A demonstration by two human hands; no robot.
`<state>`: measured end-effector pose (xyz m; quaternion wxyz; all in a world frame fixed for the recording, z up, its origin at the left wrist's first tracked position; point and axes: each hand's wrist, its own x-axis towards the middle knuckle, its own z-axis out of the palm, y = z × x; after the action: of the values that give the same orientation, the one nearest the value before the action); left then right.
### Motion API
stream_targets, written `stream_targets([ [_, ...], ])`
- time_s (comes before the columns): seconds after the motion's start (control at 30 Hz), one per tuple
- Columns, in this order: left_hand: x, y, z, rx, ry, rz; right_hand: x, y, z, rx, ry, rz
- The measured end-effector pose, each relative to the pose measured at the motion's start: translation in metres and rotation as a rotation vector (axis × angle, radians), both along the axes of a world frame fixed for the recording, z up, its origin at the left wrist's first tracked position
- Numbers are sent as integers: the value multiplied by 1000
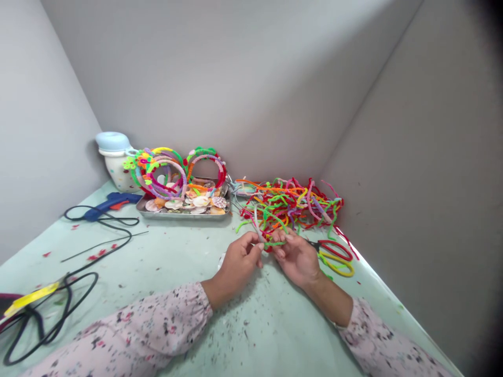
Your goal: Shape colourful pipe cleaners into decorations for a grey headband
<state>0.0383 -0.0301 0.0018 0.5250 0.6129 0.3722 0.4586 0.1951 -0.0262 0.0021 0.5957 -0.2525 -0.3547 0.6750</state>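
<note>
My left hand (pixel 240 262) pinches a green pipe cleaner (pixel 275 244) between thumb and forefinger, at the middle of the table. Beside those fingertips a pale grey strip (pixel 258 222) rises; whether it is held too I cannot tell. My right hand (pixel 297 260) is turned partly palm up, its fingers curled on the other end of the green piece. A bit of red shows below the green, between the hands. Just beyond both hands spreads a tangled pile of coloured pipe cleaners (pixel 291 203). Scissors (pixel 334 242) with red and yellow handles lie right of my right hand.
A metal tray (pixel 184 215) of seashells (pixel 200 201) stands at the back, with several fuzzy wrapped headbands (pixel 184 178) on it. Behind it is a white cup with a blue lid (pixel 113 140). A blue glue gun (pixel 96 210) and black cable (pixel 128 238) lie left. Walls enclose the table.
</note>
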Motion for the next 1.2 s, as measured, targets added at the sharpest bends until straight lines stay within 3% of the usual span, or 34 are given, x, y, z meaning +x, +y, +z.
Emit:
stream_targets([
  [0.2,0,1,1,-23,3,21,1,1,2,-56,54,-2],
  [0.67,0,3,-4,-23,-13,38,6,-3,8,5,-36,64],
  [0.8,-1,6,-5,-46,-40,51,4,-2,6,33,-92,19],
  [1.0,-2,8,-3,-96,-69,76,-2,-2,-5,85,-473,-104],
  [1.2,-2,8,-1,-78,-108,39,-4,-6,-5,404,-1029,-323],
])
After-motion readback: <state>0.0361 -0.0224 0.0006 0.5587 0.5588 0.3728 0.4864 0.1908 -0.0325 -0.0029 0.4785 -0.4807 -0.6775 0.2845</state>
